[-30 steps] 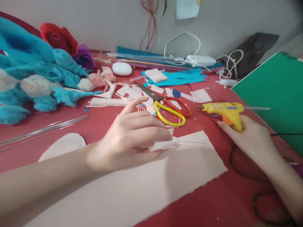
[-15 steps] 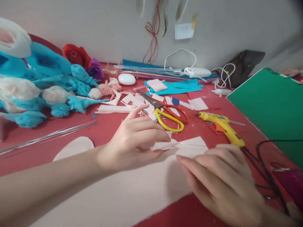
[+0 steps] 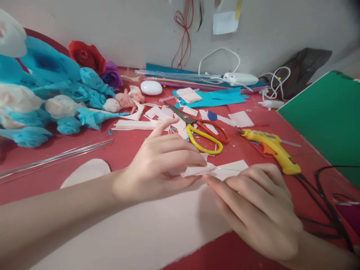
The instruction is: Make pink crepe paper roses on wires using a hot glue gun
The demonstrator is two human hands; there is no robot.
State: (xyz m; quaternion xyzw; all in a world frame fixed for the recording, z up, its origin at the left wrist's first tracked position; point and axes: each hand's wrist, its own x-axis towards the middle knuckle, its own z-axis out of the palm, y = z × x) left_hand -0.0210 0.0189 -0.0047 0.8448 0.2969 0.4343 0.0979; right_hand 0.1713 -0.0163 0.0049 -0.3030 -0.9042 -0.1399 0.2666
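My left hand pinches a small pale pink crepe paper piece, which is rolled to a point around one end of a thin wire. From that point the wire runs right, toward my right hand, whose curled fingers close around it; the exact grip is hidden behind the knuckles. The tip of my right index finger is beside the paper roll. Both hands are over a large pale pink sheet. Just beyond the left hand lie scissors with one yellow and one red handle.
A yellow hot glue gun lies to the right, its black cord trailing beside a green board. Bare wires and blue paper flowers are at left. Paper scraps and blue paper lie farther back.
My right hand has moved slightly left, bringing its index fingertip closer to the paper roll. My left hand keeps its pinch. The view has shifted slightly.
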